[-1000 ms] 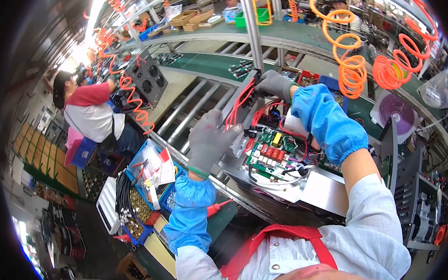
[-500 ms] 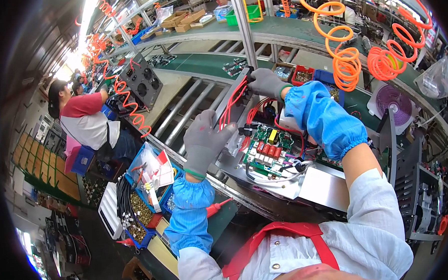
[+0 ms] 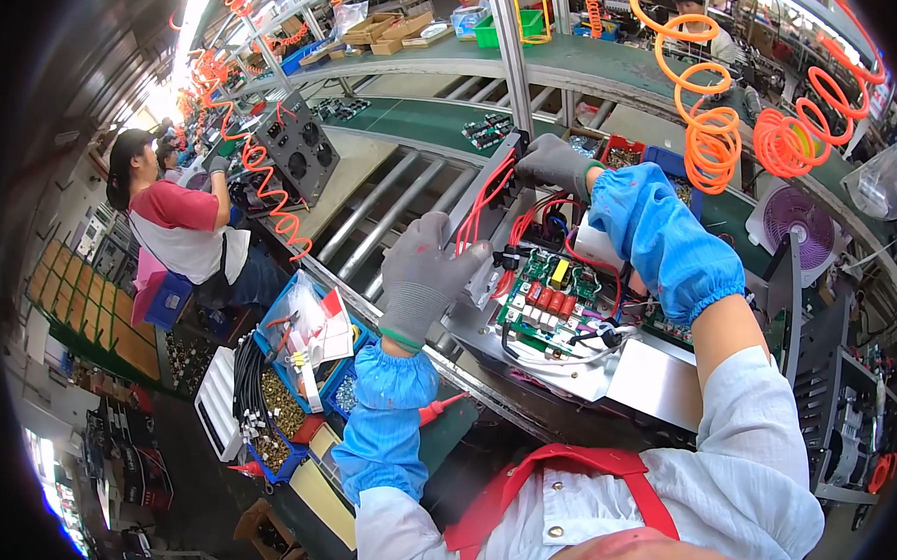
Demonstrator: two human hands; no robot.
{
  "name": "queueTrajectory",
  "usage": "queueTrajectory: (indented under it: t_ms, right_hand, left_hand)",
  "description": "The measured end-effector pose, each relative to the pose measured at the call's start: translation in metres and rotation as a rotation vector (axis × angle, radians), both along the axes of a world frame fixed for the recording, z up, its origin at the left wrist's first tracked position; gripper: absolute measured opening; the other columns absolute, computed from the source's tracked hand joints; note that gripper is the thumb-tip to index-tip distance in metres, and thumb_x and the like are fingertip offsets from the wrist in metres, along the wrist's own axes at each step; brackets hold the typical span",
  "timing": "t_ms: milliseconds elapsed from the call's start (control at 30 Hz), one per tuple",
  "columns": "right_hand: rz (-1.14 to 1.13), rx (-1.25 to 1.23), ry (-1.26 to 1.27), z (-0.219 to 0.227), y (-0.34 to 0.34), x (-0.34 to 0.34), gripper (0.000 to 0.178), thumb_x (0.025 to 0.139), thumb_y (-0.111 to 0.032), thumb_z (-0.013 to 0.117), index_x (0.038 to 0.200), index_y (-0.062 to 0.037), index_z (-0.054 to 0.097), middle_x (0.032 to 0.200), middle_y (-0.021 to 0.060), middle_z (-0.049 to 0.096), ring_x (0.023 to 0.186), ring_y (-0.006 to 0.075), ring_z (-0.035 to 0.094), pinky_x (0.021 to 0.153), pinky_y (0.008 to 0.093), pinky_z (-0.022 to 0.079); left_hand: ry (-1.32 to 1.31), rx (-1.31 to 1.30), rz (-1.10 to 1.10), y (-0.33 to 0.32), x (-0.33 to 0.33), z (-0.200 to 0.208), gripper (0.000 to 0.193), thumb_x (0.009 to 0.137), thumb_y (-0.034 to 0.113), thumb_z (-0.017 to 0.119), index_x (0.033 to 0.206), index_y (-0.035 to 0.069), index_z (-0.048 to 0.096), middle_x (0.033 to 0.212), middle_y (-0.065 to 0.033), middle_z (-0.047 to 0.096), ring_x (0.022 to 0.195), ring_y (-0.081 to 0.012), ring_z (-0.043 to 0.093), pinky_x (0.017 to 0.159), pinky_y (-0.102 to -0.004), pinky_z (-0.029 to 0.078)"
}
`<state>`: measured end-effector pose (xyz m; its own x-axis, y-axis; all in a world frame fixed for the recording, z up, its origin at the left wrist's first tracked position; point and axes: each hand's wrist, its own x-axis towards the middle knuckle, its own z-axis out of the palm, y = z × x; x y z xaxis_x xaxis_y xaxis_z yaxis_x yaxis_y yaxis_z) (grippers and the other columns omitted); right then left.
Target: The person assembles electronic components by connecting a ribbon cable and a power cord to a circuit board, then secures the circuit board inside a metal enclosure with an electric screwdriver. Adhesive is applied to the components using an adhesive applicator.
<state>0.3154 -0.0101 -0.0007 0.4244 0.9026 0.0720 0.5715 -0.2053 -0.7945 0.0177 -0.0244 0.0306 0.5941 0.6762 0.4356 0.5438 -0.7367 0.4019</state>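
A grey metal panel [image 3: 463,201] with red wires [image 3: 487,200] along it stands tilted at the far left side of an open metal chassis [image 3: 481,337]. My left hand [image 3: 429,281], in a grey glove, grips the near end of this panel, thumb across it beside the red wires. At the far end my right hand [image 3: 556,165], gloved too, has its fingers curled round the panel's corner. Inside the chassis lies a green circuit board [image 3: 545,301] with red and yellow components. Thick white and black cables [image 3: 572,355] loop over its near side.
Roller conveyor [image 3: 386,213] runs beyond my left hand. Blue bins [image 3: 288,457] of brass fasteners and black cables stand at the lower left. Orange coiled hoses [image 3: 711,148] hang at the right, near a purple fan [image 3: 799,227]. A co-worker [image 3: 180,207] sits at the left by a black case [image 3: 303,151].
The view has shifted slightly, so the scene sits further right. Both hands stay at the panel's ends. The co-worker's arm has moved.
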Motion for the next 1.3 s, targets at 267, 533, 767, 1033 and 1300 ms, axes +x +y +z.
queueTrajectory:
  t_ms: [267,533,767,1033,1300]
  right_hand:
    - [-0.027,0.008,0.118,-0.001,0.001,-0.002,0.024,0.083,-0.019,0.065,0.072,0.0022,0.069,0.059,0.0037,0.058,0.046,0.012,0.049,0.042,0.0292,0.035]
    - [0.085,-0.036,0.222,0.007,-0.008,-0.008,0.024,0.082,-0.02,0.066,0.074,0.0025,0.069,0.06,0.0037,0.059,0.048,0.0108,0.051,0.043,0.027,0.037]
    - [0.11,-0.068,-0.088,0.005,-0.003,-0.002,0.019,0.077,-0.017,0.065,0.073,0.0015,0.07,0.063,0.0104,0.063,0.056,0.0195,0.063,0.052,0.0315,0.049]
    - [-0.072,-0.019,-0.364,0.027,-0.018,-0.027,0.024,0.077,-0.021,0.059,0.086,-0.0032,0.073,0.083,0.0215,0.069,0.082,0.0339,0.069,0.073,0.0415,0.053]
    - [-0.643,-0.11,-0.901,0.042,-0.047,0.161,0.025,0.075,-0.02,0.061,0.087,-0.0002,0.069,0.091,0.0241,0.067,0.089,0.0391,0.066,0.076,0.0466,0.052]
  left_hand:
    - [-0.011,0.025,-0.021,0.004,0.0,-0.005,0.059,0.073,0.051,0.075,0.105,0.005,0.058,0.092,-0.0137,0.062,0.086,-0.0309,0.064,0.074,-0.0434,0.05]
    - [-0.03,0.098,-0.057,0.006,0.0,-0.007,0.053,0.072,0.047,0.076,0.099,0.005,0.058,0.086,-0.0126,0.061,0.079,-0.0302,0.064,0.068,-0.042,0.051]
    - [-0.063,0.106,-0.063,0.004,-0.002,-0.005,0.049,0.073,0.044,0.076,0.095,0.005,0.057,0.082,-0.0124,0.059,0.076,-0.0298,0.062,0.066,-0.0423,0.049]
    - [-0.129,0.157,-0.119,0.005,0.0,-0.004,0.045,0.073,0.042,0.075,0.092,0.007,0.056,0.081,-0.0127,0.057,0.076,-0.0321,0.061,0.065,-0.0453,0.048]
    - [-0.113,0.25,-0.152,0.004,0.002,-0.014,0.05,0.072,0.044,0.077,0.098,0.006,0.056,0.078,-0.0106,0.054,0.072,-0.031,0.058,0.062,-0.0439,0.046]
